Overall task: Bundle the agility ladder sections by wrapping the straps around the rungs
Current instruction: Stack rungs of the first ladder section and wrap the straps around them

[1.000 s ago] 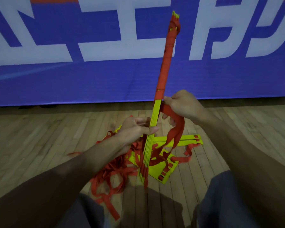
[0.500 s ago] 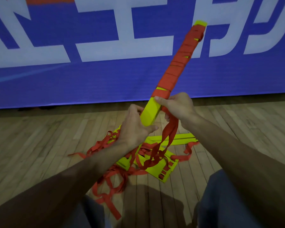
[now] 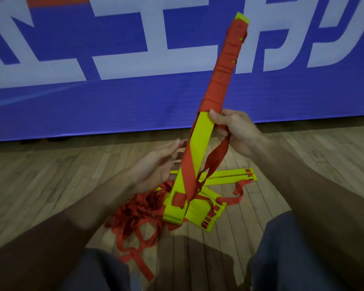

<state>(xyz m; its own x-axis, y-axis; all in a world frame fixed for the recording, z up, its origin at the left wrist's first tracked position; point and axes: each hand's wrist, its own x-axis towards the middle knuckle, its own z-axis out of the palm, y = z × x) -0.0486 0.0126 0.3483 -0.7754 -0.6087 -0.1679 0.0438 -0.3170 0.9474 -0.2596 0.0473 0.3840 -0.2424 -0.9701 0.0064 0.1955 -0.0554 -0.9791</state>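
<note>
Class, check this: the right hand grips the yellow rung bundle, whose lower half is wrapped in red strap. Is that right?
No: the head view shows the red strap wound round the upper half of the rung bundle; the lower half is mostly bare yellow. The right hand grips it.

Bare left hand [image 3: 156, 166], bare right hand [image 3: 237, 131], bare forearms [image 3: 88, 208]; dark blue-grey fabric [image 3: 292, 259] on both legs.

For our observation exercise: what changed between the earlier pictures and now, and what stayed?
The rung bundle turned flat-face towards the camera, top leaning right. The left hand let go and opened beside it. The right hand still grips it at the wrap's edge; floor rungs unmoved.
</note>
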